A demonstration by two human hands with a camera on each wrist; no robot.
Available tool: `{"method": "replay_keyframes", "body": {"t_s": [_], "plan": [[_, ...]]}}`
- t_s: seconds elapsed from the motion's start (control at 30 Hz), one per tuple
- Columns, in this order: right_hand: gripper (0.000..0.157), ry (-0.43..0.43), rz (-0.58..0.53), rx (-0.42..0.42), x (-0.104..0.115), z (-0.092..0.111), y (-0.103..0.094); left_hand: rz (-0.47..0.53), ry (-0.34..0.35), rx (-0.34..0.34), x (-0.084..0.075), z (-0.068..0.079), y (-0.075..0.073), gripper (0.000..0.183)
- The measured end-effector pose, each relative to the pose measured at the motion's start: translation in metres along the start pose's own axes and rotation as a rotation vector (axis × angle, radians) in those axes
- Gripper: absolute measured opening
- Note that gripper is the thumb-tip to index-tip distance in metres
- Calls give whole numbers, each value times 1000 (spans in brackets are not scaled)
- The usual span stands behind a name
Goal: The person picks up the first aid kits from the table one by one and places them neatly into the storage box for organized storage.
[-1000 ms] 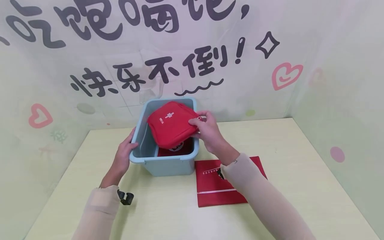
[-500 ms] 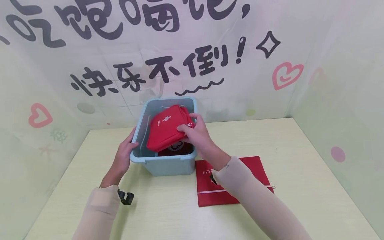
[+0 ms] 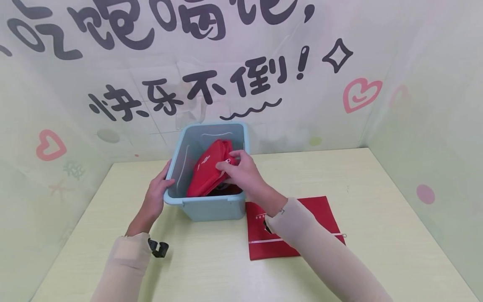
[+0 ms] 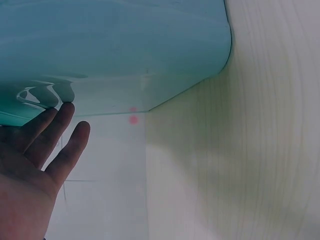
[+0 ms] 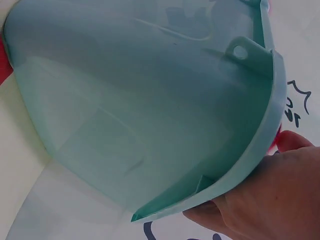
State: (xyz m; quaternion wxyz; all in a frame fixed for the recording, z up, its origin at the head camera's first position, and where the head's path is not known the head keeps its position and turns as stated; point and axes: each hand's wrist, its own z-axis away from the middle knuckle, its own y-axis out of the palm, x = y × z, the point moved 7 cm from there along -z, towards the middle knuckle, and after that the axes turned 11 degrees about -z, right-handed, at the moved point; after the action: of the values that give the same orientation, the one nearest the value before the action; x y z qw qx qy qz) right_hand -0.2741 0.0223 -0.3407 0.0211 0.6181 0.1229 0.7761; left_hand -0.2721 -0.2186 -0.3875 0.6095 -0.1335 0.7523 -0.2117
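A light blue plastic bin (image 3: 211, 201) stands on the table near the back wall. My left hand (image 3: 154, 193) grips its left rim, thumb over the edge; in the left wrist view the fingers (image 4: 65, 157) lie along the bin's outer wall (image 4: 130, 45). Inside the bin a red first aid bag (image 3: 206, 170) with a white cross leans steeply, its lower edge down at the left. My right hand (image 3: 245, 174) pinches the bag's right edge by the zip. In the right wrist view, the bin wall (image 5: 150, 105) hides most of the bag.
A flat red zip pouch (image 3: 269, 251) lies right of the bin, partly under my right sleeve (image 3: 317, 243). Something dark red lies beneath the bag, mostly hidden. Behind the table (image 3: 203, 264) rises a printed wall covering (image 3: 294, 121).
The first aid bag has moved down into the bin and tipped more steeply, its top now below the back rim. My right hand has shifted left and down with it. My left hand stays put.
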Motion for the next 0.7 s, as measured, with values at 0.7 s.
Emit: {"method": "replay_keyframes", "body": {"t_s": [0.7], "plan": [[37,-204,33,-126,36,-13,-83,10,-16,-5,2,0,1,61]]}}
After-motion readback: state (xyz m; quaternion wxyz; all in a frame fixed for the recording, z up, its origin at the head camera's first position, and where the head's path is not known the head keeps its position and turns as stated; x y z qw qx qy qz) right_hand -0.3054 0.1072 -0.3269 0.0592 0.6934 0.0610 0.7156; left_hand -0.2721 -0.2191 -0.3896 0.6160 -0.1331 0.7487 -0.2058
